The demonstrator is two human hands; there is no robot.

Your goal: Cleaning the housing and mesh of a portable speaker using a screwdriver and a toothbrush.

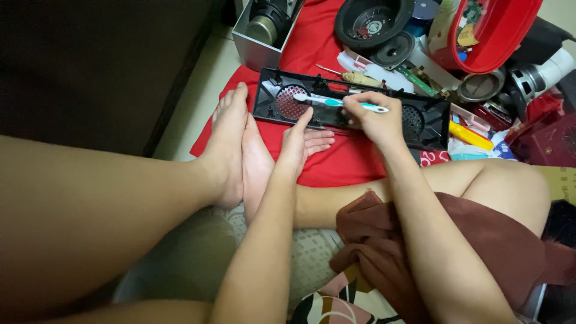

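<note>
Right hand (pixel 375 117) grips toothbrush (pixel 342 103) w/ bristles on black speaker panel (pixel 351 108) (left grille end, rest prob. unbrushed), left hand (pixel 303 141) open, steadying edge.

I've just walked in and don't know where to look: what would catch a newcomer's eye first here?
First, the right hand at centre holding a white and teal toothbrush over a long black plastic panel lying on a red cloth. The left hand rests at the panel's near edge, thumb against it. Behind, at upper right, lies a heap of parts: a round black speaker, a red tray and a yellow-handled tool.
</note>
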